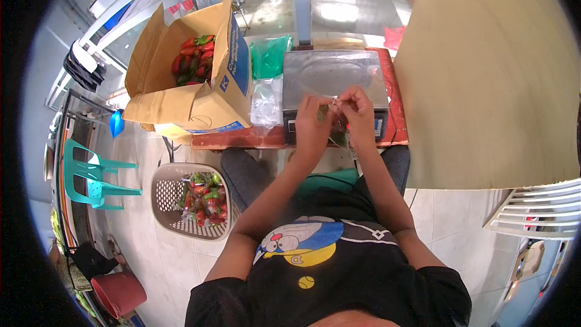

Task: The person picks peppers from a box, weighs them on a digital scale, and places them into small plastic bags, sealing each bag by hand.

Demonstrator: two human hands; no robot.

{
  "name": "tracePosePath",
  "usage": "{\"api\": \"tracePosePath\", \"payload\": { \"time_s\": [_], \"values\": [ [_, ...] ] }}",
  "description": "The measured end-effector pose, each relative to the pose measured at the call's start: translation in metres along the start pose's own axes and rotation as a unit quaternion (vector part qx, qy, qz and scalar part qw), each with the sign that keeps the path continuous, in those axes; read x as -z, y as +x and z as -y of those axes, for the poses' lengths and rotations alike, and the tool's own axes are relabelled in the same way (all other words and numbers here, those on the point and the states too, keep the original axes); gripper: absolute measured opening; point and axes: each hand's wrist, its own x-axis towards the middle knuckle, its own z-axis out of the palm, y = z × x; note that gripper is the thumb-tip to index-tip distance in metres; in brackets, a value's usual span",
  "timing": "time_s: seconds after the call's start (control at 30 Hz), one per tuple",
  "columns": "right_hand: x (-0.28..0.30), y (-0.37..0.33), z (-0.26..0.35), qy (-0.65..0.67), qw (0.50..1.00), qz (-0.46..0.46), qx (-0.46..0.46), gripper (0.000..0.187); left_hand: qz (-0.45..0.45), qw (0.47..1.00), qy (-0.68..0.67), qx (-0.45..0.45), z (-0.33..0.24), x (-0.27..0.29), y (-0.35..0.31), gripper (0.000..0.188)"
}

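Observation:
Both my hands meet over the front edge of a digital weighing scale [330, 72] with a metal platform. My left hand [314, 122] and my right hand [358, 113] are closed, fingertips pinching the gathered top of a clear plastic bag [339, 135]. The bag hangs between my wrists, partly hidden by them; red and green show through it, but its contents are hard to make out. Left of the scale, an open cardboard box [200, 106] holds many red peppers [195, 60]. A stack of clear plastic bags [266, 103] lies between box and scale, below a green plastic bag [271, 56].
The scale rests on a low red table [396, 109]. On the floor at my left stands a beige basket [175, 221] with bagged red and green peppers [207, 198]. Farther left are a teal plastic chair [91, 175] and a red bin [119, 294]. A large tan panel [487, 85] rises at my right.

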Motion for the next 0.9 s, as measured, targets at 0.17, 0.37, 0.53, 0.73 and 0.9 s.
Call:
{"api": "tracePosePath", "payload": {
  "time_s": [0.17,0.37,0.53,0.73,0.9],
  "values": [
    [0.001,-0.006,0.001,-0.184,0.979,-0.023,0.079,0.007,-0.005,0.998,-0.027,0.049,-0.002,0.001,-0.004,0.012],
    [-0.004,-0.012,0.003,-0.194,0.978,-0.020,0.074,0.005,0.050,0.999,0.009,-0.002,-0.001,0.010,-0.003,0.012],
    [-0.019,-0.019,0.010,-0.308,0.942,0.035,0.131,0.011,0.038,0.999,-0.024,-0.013,0.004,0.019,-0.005,0.010],
    [-0.034,-0.024,0.008,-0.336,0.922,0.095,0.169,0.012,-0.021,0.999,0.012,-0.039,0.003,0.039,-0.001,0.009],
    [-0.058,-0.038,-0.014,-0.333,0.897,0.207,0.204,0.016,-0.054,0.997,0.060,0.018,0.021,0.085,-0.037,0.007]
  ]
}}
